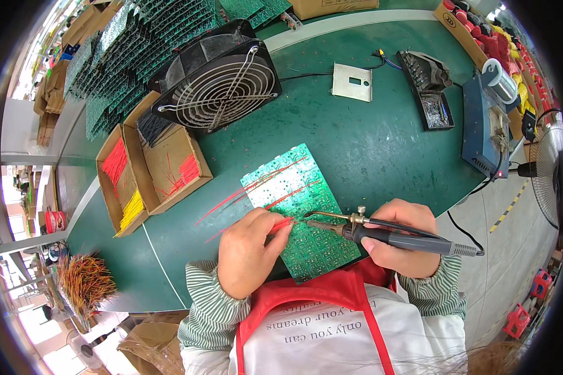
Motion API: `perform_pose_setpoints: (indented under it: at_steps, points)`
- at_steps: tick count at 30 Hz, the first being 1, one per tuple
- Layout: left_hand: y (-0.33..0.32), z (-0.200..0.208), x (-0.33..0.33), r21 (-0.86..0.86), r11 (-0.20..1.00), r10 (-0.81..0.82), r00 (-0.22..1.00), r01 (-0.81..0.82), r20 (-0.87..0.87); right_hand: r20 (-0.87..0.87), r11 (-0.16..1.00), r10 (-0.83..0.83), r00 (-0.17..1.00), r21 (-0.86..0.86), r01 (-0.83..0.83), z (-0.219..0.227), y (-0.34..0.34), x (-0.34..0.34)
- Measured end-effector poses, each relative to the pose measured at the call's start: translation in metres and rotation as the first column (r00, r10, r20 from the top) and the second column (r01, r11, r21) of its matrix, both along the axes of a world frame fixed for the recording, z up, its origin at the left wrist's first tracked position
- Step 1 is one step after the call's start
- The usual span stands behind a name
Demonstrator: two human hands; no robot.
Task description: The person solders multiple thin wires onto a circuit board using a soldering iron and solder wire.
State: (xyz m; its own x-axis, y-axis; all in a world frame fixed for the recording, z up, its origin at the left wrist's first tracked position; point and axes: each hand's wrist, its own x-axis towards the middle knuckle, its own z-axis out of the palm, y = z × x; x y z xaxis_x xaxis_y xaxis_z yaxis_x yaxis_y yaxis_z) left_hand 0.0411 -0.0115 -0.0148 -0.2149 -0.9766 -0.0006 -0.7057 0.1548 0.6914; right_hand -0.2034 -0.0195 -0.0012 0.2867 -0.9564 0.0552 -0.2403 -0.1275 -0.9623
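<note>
A green circuit board lies at a slant on the green table in front of me. My left hand is closed, pinching red wires with their ends at the board. In my right hand is a soldering iron, gripped by its dark handle. A thin brass feed tube with a knurled screw is fixed along the iron. The tips of iron and tube meet the board beside the wire ends; the exact joint is too small to make out. More red wires lie across the board's upper part.
Left stands a divided cardboard box of red, yellow and black wires. Behind it are a black fan and stacked circuit boards. Far right are a black tray, a blue soldering station and a solder spool. A pale metal plate lies farther back.
</note>
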Motion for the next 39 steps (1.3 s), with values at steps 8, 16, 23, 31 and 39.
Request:
perform_pose_setpoints:
  at_steps: [8, 16, 23, 31, 39]
  points:
    - [0.000, 0.001, 0.001, 0.002, 1.000, -0.016, 0.999, 0.016, 0.051, 0.020, 1.000, -0.004, 1.000, -0.007, 0.005, 0.001, -0.002, -0.001]
    - [-0.004, 0.017, 0.032, -0.092, 0.984, 0.164, 0.978, -0.153, 0.128, 0.010, 0.999, -0.008, 1.000, -0.033, 0.008, 0.000, 0.001, -0.008]
    - [-0.002, 0.029, 0.008, -0.170, 0.985, 0.074, 0.977, -0.040, 0.198, -0.033, 0.999, -0.042, 0.999, -0.015, 0.041, 0.005, 0.004, -0.016]
    - [-0.010, 0.003, -0.017, -0.019, 0.999, -0.050, 0.999, 0.050, 0.013, -0.044, 0.997, -0.080, 0.996, 0.001, 0.080, 0.007, 0.005, -0.024]
    - [-0.012, 0.001, -0.018, 0.037, 0.999, -0.035, 0.999, 0.035, -0.008, -0.014, 0.998, -0.052, 0.999, 0.026, 0.053, 0.004, -0.002, -0.019]
